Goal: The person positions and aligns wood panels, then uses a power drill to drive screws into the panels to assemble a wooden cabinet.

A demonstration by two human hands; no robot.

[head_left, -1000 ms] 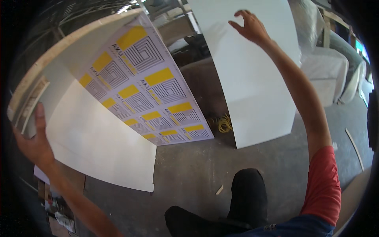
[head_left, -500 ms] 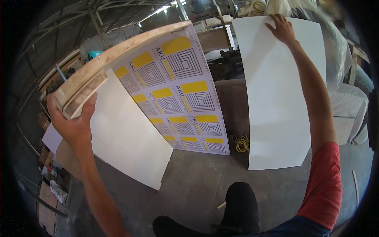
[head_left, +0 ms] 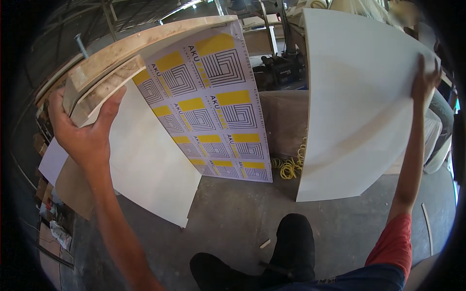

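My left hand point(head_left: 87, 136) is closed round the near upper corner of two boards with raw wooden edges. One is a white board point(head_left: 145, 155); the other is a panel covered with a yellow and purple patterned film point(head_left: 208, 102). They stand upright in a V, spread apart toward the floor. To the right, a large white panel point(head_left: 354, 106) stands on its lower edge, its plain face toward me. At that panel's upper right edge is my right hand point(head_left: 424, 82), gripping it with the thumb side on the face. Motion blurs its fingers.
A coiled yellow hose point(head_left: 289, 169) lies on the floor between the panels, below a dark machine point(head_left: 285, 72). A small wood offcut point(head_left: 265, 243) is near my knees, and a thin strip point(head_left: 427, 228) lies at right. Plastic-covered items point(head_left: 359, 6) stand behind.
My right hand has slid from the white panel's top edge to its right edge, and that panel has turned to show wider. The left hand keeps its grip on the boards.
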